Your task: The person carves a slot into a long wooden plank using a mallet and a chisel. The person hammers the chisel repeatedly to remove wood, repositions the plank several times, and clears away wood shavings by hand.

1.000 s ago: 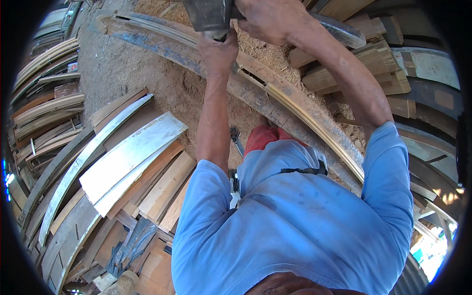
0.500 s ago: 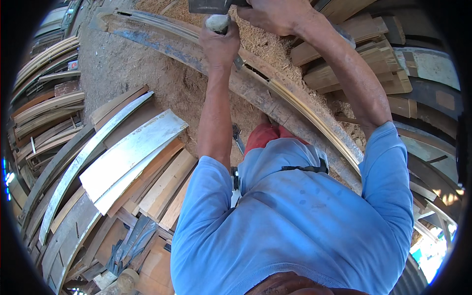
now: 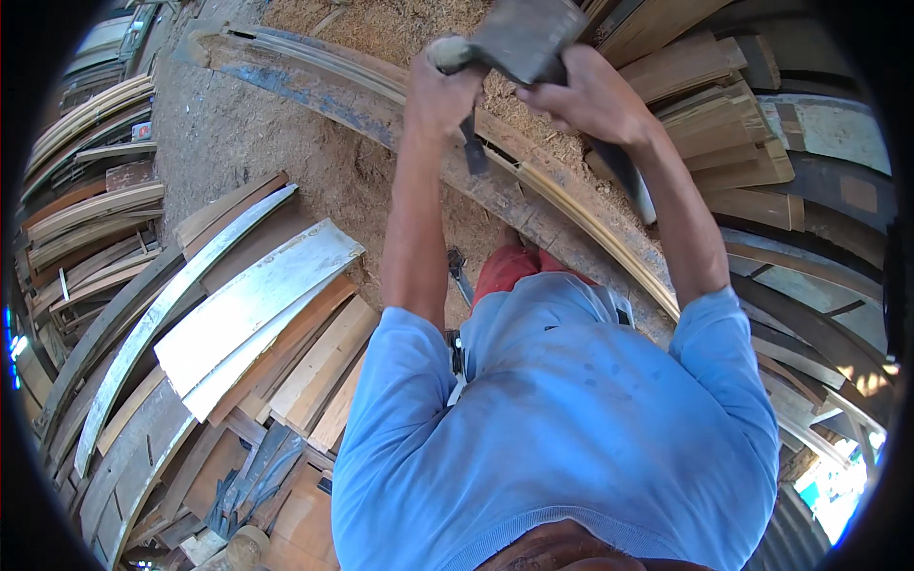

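Since the earlier frame the mallet (image 3: 528, 38) has been swung away from the chisel (image 3: 474, 147), and the chisel has been tilted, so that its dark blade is now shown below the fist. Two hands are seen, both closed. By the left hand (image 3: 446, 95) the one chisel is gripped; its pale butt is left showing above the fingers, while the middle of its handle is covered. By the right hand (image 3: 600, 100) the handle of the one mallet is gripped; part of that handle is hidden behind the wrist, and the block-shaped head is blurred and cut slightly by the upper edge.

Below the hands one long curved board (image 3: 333, 100) is laid across the ground. Two dark slots are seen in it, one near the far left end and one (image 3: 503, 155) beside the chisel; whether the board is touched by the blade cannot be told. Pale strips (image 3: 590, 219) are run along its groove, too close together to be counted, and its near end is hidden by the shirt (image 3: 590, 428).

Beyond the board, shavings (image 3: 343, 19) are spread. On the left, two broad whitish boards (image 3: 262, 295) are stacked beside one narrow whitish curved piece (image 3: 181, 314). Farther out, piled planks (image 3: 724, 143) are seen on both sides, uncountable, with many ends lost in the dark rim.
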### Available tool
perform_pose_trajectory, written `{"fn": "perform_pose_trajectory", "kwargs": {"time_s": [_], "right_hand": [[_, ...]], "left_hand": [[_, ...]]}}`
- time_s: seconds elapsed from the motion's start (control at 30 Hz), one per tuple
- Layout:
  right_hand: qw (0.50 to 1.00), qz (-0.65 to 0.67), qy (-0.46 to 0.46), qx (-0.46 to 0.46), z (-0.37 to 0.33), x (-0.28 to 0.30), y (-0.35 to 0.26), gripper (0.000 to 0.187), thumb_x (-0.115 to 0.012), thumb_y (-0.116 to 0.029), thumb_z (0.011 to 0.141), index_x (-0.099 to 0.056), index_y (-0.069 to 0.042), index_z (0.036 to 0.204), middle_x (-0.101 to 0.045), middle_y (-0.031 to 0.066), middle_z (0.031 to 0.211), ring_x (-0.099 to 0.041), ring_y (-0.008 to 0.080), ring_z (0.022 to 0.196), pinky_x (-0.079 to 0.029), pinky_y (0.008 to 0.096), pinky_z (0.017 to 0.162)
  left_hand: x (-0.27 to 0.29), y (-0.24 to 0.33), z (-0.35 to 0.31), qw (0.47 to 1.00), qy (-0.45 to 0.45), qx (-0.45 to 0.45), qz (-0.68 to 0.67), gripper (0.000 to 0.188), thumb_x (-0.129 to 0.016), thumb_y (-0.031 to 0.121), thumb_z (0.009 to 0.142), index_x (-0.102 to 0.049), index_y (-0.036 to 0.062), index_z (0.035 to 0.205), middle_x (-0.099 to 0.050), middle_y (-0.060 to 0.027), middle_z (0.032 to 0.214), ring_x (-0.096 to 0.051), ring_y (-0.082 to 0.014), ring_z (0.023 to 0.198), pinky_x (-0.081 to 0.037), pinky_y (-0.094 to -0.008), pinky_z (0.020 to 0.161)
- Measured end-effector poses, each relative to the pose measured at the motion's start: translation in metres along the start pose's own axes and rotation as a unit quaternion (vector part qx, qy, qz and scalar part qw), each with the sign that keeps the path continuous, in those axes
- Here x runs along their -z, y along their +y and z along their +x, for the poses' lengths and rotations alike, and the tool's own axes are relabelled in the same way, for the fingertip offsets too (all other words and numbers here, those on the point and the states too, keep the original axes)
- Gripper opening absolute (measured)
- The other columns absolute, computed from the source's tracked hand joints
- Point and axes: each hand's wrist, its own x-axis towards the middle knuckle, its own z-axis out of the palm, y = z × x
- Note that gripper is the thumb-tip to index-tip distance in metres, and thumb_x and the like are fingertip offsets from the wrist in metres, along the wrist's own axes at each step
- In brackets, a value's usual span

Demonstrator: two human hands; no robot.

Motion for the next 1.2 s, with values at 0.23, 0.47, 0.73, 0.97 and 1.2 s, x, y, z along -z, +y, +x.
{"fn": "perform_pose_trajectory", "kwargs": {"time_s": [0.23,0.47,0.73,0.97,1.2], "right_hand": [[0.881,0.443,0.092,-0.139,-0.067,-0.063,0.133,0.053,-0.077,-0.037,0.092,-0.053,0.002,0.118,-0.071,0.0125,0.103,-0.066,0.0118,0.075,-0.055,0.0235,0.06],[0.922,0.37,0.097,-0.06,-0.093,-0.081,0.205,0.039,-0.081,-0.02,0.083,-0.058,-0.003,0.11,-0.07,0.014,0.104,-0.066,0.0187,0.096,-0.054,0.0308,0.083],[0.898,0.323,0.236,-0.185,-0.134,-0.077,0.17,0.021,-0.075,-0.019,0.087,-0.064,-0.003,0.094,-0.069,0.0041,0.079,-0.06,0.0107,0.066,-0.049,0.028,0.061],[0.847,0.303,0.374,-0.226,-0.147,-0.127,0.178,0.019,-0.073,-0.017,0.085,-0.064,-0.003,0.095,-0.069,0.0043,0.079,-0.061,0.0118,0.064,-0.05,0.0297,0.061],[0.808,0.271,0.458,-0.254,-0.135,-0.142,0.183,0.02,-0.073,-0.023,0.088,-0.067,-0.005,0.092,-0.07,0.0036,0.079,-0.062,0.0107,0.065,-0.05,0.029,0.06]], "left_hand": [[-0.106,-0.011,-0.088,0.92,0.031,-0.391,-0.016,0.031,-0.087,0.013,0.073,-0.063,0.0109,0.093,-0.066,-0.0052,0.088,-0.064,-0.0202,0.079,-0.052,-0.0371,0.078],[-0.119,-0.027,-0.133,0.895,-0.136,-0.277,0.323,0.063,-0.084,0.034,0.075,-0.062,0.0229,0.132,-0.043,-0.0179,0.147,-0.036,-0.0394,0.14,-0.029,-0.0574,0.113],[0.017,-0.08,0.004,0.744,-0.256,-0.013,0.617,0.059,-0.078,0.052,0.083,-0.061,0.0228,0.132,-0.055,-0.0133,0.144,-0.048,-0.0341,0.136,-0.029,-0.0582,0.117],[0.004,-0.094,0.055,0.661,-0.432,0.009,0.613,0.041,-0.078,0.05,0.083,-0.07,0.0208,0.111,-0.068,-0.0052,0.127,-0.058,-0.0284,0.125,-0.042,-0.0494,0.107],[0.045,-0.081,0.091,0.786,-0.37,0.103,0.485,0.052,-0.076,0.04,0.087,-0.063,0.0283,0.135,-0.068,-0.0085,0.131,-0.06,-0.025,0.126,-0.044,-0.0421,0.111]]}}
